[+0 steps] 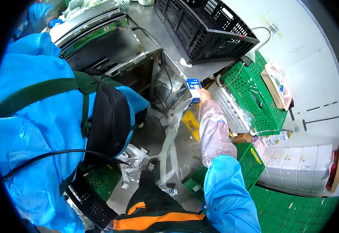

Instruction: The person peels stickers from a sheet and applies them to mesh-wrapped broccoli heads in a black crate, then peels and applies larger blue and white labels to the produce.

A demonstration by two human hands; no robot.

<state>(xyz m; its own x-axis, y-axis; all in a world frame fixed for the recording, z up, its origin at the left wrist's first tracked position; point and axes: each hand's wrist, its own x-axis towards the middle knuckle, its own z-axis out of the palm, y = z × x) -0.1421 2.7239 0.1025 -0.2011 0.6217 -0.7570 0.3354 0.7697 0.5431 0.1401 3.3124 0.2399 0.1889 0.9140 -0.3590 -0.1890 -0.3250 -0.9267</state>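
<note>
One arm reaches forward in a blue sleeve with a patterned pink-grey cuff; it looks like my right. At its end my right hand point(204, 95) is closed on a small blue and white box point(194, 91), which is beside the corner of the metal table point(213, 69). A white paper strip point(170, 141) hangs down just left of the box. The white basket point(231, 111) is close to the right of the hand. My left hand does not show.
A co-worker in blue point(41, 128) fills the left side. The black crate point(216, 37) rests on the metal table. Green crates point(268, 112) and a pink basket point(275, 87) stand at the right. Paper strips and plastic litter the floor.
</note>
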